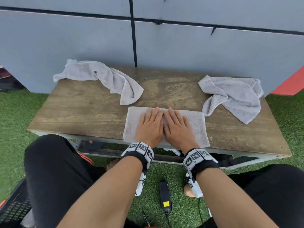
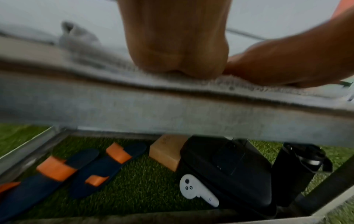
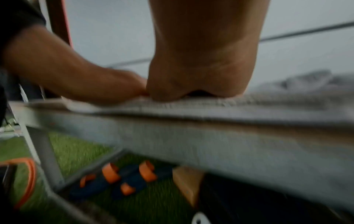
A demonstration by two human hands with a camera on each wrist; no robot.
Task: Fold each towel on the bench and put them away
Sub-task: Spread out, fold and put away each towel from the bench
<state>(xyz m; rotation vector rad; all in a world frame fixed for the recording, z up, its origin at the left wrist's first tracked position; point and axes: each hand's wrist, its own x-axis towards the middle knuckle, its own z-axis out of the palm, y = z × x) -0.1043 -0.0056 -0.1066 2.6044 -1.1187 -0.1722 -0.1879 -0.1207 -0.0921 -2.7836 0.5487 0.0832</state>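
Sports or gym-type area, likely indoor: artificial turf [image 1: 19, 112] is laid as flooring, a wooden bench [image 1: 82, 109] on a metal frame is set against grey panel walls [image 1: 65, 38]. Sandals [image 2: 80, 171] and a black bag [image 2: 226, 171] are stowed below the fingers, under the bench.

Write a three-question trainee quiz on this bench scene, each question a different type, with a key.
1. True or false: both hands lie flat, fingers straight, on the flat towel at the bench's near edge.
2. Multiple choice: how many crumpled towels lie on the bench besides it? A) none B) one C) two
3. Fill in: the pair of navy and orange sandals lies ____ the bench.

Key
1. True: the left hand and right hand press side by side on it.
2. C: the far-left towel and the right towel.
3. Under, on the green turf.
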